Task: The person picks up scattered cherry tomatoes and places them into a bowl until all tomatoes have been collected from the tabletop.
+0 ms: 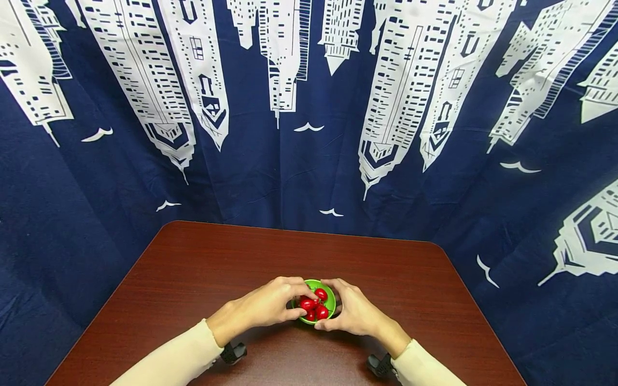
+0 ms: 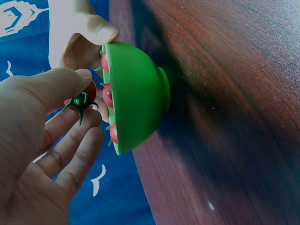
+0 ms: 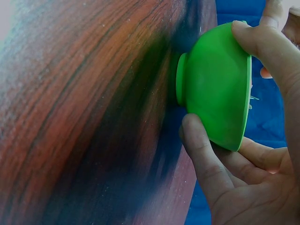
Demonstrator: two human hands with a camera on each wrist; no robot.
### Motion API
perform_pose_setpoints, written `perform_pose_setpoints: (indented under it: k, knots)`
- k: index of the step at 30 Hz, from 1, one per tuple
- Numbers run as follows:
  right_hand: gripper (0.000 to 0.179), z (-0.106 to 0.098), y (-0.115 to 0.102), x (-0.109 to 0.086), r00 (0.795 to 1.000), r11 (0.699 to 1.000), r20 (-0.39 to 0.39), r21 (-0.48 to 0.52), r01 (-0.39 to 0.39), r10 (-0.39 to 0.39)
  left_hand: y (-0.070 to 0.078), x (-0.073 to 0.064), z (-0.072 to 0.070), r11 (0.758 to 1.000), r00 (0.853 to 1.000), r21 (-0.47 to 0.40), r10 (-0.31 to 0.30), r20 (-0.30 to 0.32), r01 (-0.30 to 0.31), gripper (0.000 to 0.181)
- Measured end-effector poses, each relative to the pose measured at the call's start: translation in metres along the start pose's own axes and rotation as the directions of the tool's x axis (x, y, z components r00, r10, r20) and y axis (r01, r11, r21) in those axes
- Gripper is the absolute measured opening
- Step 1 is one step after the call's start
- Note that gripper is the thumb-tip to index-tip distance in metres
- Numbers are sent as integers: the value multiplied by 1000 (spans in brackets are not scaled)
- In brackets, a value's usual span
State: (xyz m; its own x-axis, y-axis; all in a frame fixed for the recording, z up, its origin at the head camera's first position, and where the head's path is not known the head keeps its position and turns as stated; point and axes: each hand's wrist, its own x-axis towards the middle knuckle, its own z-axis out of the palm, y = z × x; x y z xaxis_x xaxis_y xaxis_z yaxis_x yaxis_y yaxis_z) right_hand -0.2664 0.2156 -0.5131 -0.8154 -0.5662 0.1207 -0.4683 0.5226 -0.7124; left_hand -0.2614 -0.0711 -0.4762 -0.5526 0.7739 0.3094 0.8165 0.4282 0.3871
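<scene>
A small green bowl (image 2: 138, 98) with several red cherry tomatoes (image 1: 322, 312) in it stands on the table between the two hands. My left hand (image 1: 272, 303) is over its left side. Between thumb and fingers it pinches one cherry tomato (image 2: 80, 100), whose green star-shaped stem faces the left wrist camera. From the right, my right hand (image 1: 357, 308) holds the bowl, its thumb at the near rim and its fingers round the far side. The right wrist view shows the bowl's outer wall (image 3: 215, 86) and foot; most of the tomatoes are hidden there.
The dark red-brown wooden table (image 1: 232, 257) has rounded far corners. Behind it hangs a navy cloth (image 1: 289, 177) printed with white upside-down buildings and birds. Dark wrist devices (image 1: 234, 354) sit below both cream sleeves (image 1: 174, 356).
</scene>
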Motion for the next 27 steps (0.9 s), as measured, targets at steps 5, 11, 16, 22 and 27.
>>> perform_pose_setpoints:
  k: [5,11,16,22,27]
  knots:
    - [101,0,0,0,1000,1000,0,5,1,-1,1,1,1,1000,1000,8,-2,5,2,34]
    - [101,0,0,0,1000,1000,3,2,-1,1,3,2,0,1000,1000,5,-6,10,6,34]
    - [102,0,-1,1,1000,1000,2,-2,-7,7,4,-1,0,999,1000,29,-14,3,14,42]
    - [102,0,-1,1,1000,1000,-2,-4,-6,6,6,-3,-1,996,998,63,-61,3,61,53]
    - [101,0,-1,1,1000,1000,-1,-4,-3,3,6,-4,-1,993,996,77,-93,2,93,52]
